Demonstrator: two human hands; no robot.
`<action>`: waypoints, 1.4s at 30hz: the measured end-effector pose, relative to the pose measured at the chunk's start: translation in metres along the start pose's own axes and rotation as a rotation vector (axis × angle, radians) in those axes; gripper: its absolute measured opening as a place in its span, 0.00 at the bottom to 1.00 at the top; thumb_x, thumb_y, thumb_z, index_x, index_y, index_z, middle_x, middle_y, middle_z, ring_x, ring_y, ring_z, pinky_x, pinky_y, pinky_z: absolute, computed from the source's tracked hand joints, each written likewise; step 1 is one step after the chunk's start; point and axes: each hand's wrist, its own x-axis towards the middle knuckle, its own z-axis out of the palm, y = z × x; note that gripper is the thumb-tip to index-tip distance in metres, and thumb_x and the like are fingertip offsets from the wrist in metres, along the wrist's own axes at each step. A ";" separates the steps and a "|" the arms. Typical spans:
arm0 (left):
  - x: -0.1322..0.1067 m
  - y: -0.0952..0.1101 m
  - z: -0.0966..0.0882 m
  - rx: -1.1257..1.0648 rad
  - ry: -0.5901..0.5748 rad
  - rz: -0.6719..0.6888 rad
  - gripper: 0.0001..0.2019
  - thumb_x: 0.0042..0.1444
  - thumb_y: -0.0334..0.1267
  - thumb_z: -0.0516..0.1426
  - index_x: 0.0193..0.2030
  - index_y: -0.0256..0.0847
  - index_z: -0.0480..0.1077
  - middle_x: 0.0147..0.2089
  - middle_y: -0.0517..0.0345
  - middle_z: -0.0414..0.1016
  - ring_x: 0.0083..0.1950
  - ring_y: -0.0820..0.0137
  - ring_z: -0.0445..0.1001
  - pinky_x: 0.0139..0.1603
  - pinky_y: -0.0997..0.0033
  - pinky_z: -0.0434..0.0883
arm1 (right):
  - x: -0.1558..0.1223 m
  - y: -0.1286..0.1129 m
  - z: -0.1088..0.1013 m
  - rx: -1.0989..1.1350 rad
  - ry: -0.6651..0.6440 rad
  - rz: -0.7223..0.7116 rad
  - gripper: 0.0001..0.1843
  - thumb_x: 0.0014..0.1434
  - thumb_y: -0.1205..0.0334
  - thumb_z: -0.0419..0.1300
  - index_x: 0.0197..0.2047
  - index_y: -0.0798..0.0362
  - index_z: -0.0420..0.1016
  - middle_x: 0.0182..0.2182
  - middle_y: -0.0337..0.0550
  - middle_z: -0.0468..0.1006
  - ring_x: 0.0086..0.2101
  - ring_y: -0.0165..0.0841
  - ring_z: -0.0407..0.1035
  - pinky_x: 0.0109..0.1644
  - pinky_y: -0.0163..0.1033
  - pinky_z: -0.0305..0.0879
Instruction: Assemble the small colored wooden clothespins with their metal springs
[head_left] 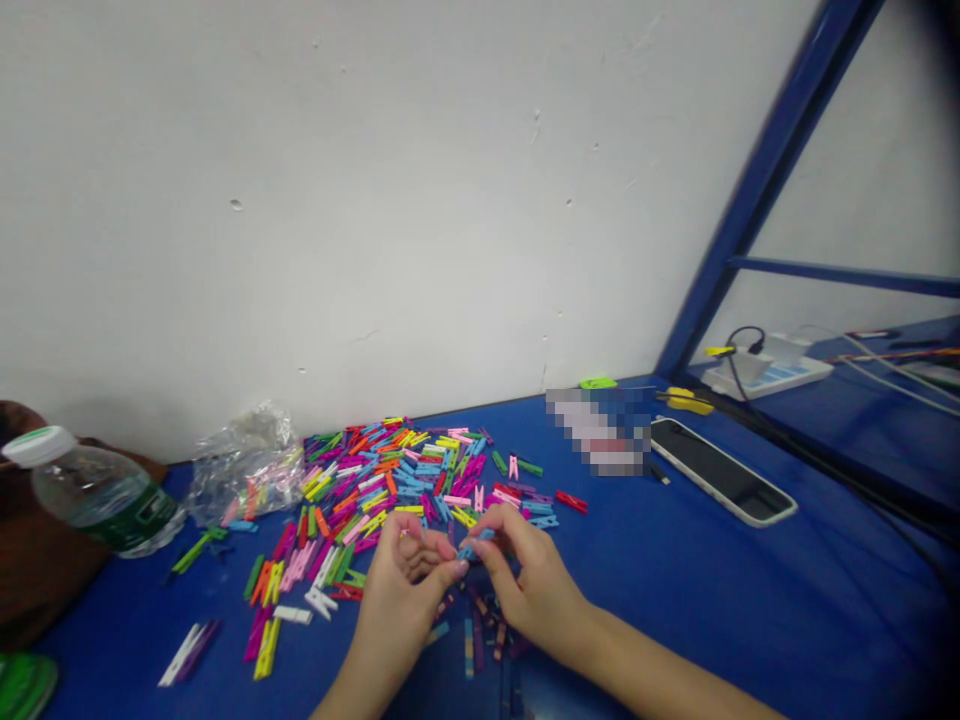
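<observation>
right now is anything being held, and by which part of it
A blue clothespin: the left hand pinches its left end, the right hand its right end. Which end is the mouth is too small to tell.

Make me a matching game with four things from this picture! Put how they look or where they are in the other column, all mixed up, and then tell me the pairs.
Things:
1. Bottle
2. Phone
3. Plastic bag
4. Blue clothespin

Clues:
A. Black front, pale edge
B. At the fingertips of the left hand and right hand
C. Green label and white cap
D. Crumpled and see-through

Right pairs: 1-C, 2-A, 3-D, 4-B
</observation>
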 end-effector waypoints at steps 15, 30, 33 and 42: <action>-0.008 0.010 0.004 0.195 0.076 0.094 0.16 0.39 0.28 0.57 0.28 0.43 0.50 0.23 0.69 0.68 0.25 0.75 0.69 0.26 0.76 0.67 | -0.002 0.002 0.006 0.190 0.030 0.149 0.02 0.55 0.68 0.48 0.31 0.53 0.58 0.24 0.38 0.66 0.25 0.27 0.64 0.28 0.30 0.62; -0.009 0.006 0.005 0.096 0.049 0.109 0.16 0.41 0.26 0.56 0.27 0.43 0.49 0.24 0.69 0.68 0.23 0.78 0.67 0.25 0.79 0.65 | -0.004 0.000 0.003 0.108 0.041 0.013 0.03 0.54 0.70 0.50 0.31 0.53 0.62 0.26 0.40 0.69 0.28 0.29 0.65 0.31 0.33 0.62; -0.010 0.005 0.006 0.059 0.052 0.083 0.17 0.41 0.26 0.56 0.27 0.43 0.48 0.24 0.70 0.68 0.21 0.80 0.65 0.22 0.81 0.63 | -0.003 0.000 0.004 0.182 0.040 0.049 0.03 0.54 0.69 0.50 0.30 0.54 0.62 0.26 0.40 0.69 0.28 0.29 0.65 0.30 0.32 0.62; -0.009 0.003 0.008 0.020 0.064 0.025 0.19 0.40 0.26 0.57 0.27 0.43 0.47 0.23 0.72 0.67 0.18 0.81 0.62 0.17 0.84 0.61 | 0.000 0.001 0.003 0.220 0.028 0.092 0.02 0.52 0.69 0.51 0.29 0.54 0.63 0.24 0.39 0.68 0.25 0.27 0.63 0.28 0.31 0.60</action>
